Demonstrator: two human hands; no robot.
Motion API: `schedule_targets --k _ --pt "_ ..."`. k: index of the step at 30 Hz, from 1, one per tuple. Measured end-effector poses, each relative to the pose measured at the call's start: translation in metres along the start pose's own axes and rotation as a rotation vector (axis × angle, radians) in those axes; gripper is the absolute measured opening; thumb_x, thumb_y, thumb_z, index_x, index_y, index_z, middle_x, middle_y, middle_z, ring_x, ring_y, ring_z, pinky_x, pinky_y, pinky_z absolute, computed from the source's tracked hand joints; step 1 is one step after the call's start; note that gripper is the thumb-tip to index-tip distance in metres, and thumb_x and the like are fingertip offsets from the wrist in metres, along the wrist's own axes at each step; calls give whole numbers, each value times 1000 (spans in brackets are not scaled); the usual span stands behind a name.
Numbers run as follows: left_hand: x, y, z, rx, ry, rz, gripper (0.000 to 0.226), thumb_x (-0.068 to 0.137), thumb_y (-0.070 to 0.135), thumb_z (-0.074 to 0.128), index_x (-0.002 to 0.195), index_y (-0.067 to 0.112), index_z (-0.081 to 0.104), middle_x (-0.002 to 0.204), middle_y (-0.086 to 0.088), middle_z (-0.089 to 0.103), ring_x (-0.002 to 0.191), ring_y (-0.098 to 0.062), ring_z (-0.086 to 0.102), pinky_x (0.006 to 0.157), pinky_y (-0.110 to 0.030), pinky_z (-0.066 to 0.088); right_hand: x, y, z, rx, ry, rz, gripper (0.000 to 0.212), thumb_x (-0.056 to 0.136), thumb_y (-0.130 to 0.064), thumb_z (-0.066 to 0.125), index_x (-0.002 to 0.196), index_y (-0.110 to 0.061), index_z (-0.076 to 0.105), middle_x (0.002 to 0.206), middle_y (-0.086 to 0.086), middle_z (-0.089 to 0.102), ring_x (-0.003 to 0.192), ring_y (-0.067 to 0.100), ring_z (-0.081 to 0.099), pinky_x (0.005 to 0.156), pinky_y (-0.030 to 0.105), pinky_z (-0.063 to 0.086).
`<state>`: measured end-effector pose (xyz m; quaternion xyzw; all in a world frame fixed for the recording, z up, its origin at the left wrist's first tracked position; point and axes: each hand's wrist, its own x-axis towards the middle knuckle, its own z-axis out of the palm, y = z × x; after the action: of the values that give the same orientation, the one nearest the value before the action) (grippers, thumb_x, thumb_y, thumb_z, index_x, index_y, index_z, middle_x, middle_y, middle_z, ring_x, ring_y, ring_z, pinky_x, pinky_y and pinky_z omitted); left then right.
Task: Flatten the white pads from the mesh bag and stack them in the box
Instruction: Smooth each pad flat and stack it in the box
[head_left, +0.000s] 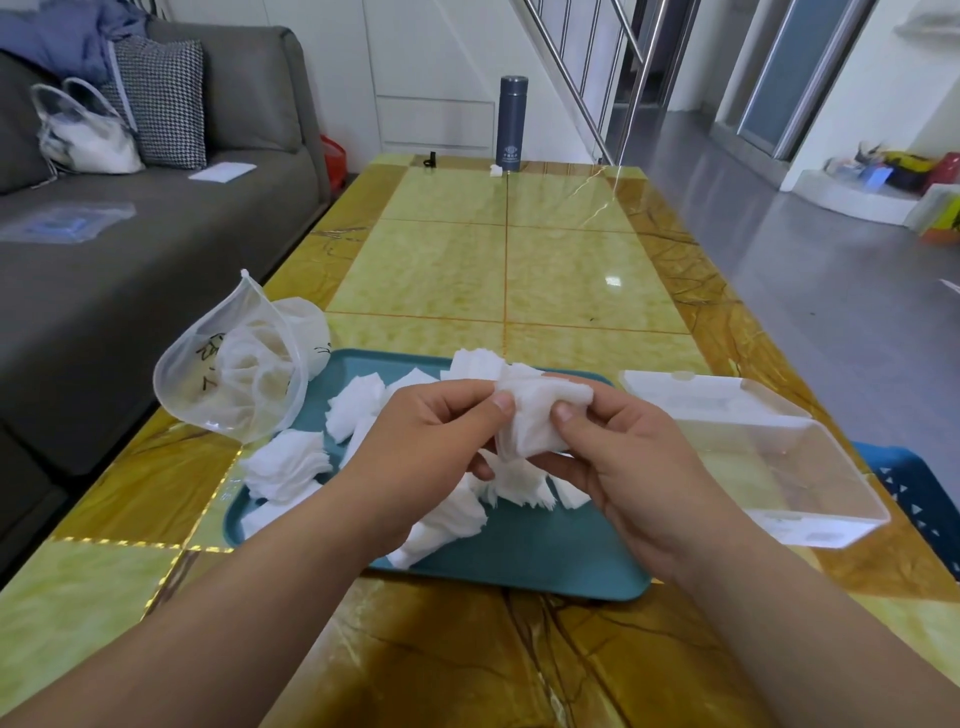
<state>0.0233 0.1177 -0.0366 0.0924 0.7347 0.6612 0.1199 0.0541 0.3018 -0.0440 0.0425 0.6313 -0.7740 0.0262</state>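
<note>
Both hands hold one crumpled bunch of white pads (535, 415) above a teal tray (545, 556). My left hand (431, 447) pinches its left edge with the thumb on top, and my right hand (618, 457) pinches its right edge. Several loose white pads (285, 462) lie scattered on the tray beneath. The white mesh bag (234, 379) lies open at the tray's far left corner, with more pads inside. A clear plastic box (769, 467) stands open to the right of the tray, its lid (696, 395) hinged back.
The tray and box rest on a glossy yellow-green stone table (509, 270). A dark blue flask (513, 124) stands at the table's far edge. A grey sofa (104, 260) runs along the left. A blue stool (904, 473) sits just right of the box.
</note>
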Motion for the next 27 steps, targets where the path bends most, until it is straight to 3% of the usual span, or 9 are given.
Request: schedule_targets --k 7,12,16,20,24,27 --pt "0 4 0 -208 32 -89 22 102 18 62 97 10 82 97 -19 78 91 -32 76 82 -40 62 1 2 0 -39 59 -39 27 107 -7 54 123 -14 74 118 9 78 115 27 73 102 47 57" --pt "2 7 -2 -341 8 -211 27 99 13 61 111 -8 71 106 -30 74 100 -45 74 81 -41 64 0 2 -1 -19 53 -32 28 107 -6 51 124 -14 72 118 8 78 112 25 74 98 44 59" --pt "4 9 -4 -432 -3 -270 31 99 15 58 117 -7 71 111 -28 75 103 -41 74 84 -40 64 0 1 1 20 55 -36 28 106 -4 53 123 -13 73 120 6 78 113 23 74 96 39 59" --pt "6 6 -6 -497 62 -267 31 99 15 60 117 -9 69 112 -30 73 91 -34 74 80 -38 64 1 0 0 50 100 -48 26 105 -3 55 118 -12 74 114 9 79 110 25 75 97 43 59" --pt "8 6 -5 -502 89 -238 32 100 19 63 118 -7 68 108 -30 74 88 -33 75 76 -36 64 2 0 -2 38 131 -44 23 105 -4 55 114 -13 75 111 11 79 108 27 75 97 46 59" --pt "7 4 -3 -408 62 -205 26 99 23 67 107 0 72 95 -18 73 81 -28 69 71 -33 61 0 -3 1 33 105 -32 22 105 -5 56 112 -14 75 109 10 80 106 26 75 94 43 61"
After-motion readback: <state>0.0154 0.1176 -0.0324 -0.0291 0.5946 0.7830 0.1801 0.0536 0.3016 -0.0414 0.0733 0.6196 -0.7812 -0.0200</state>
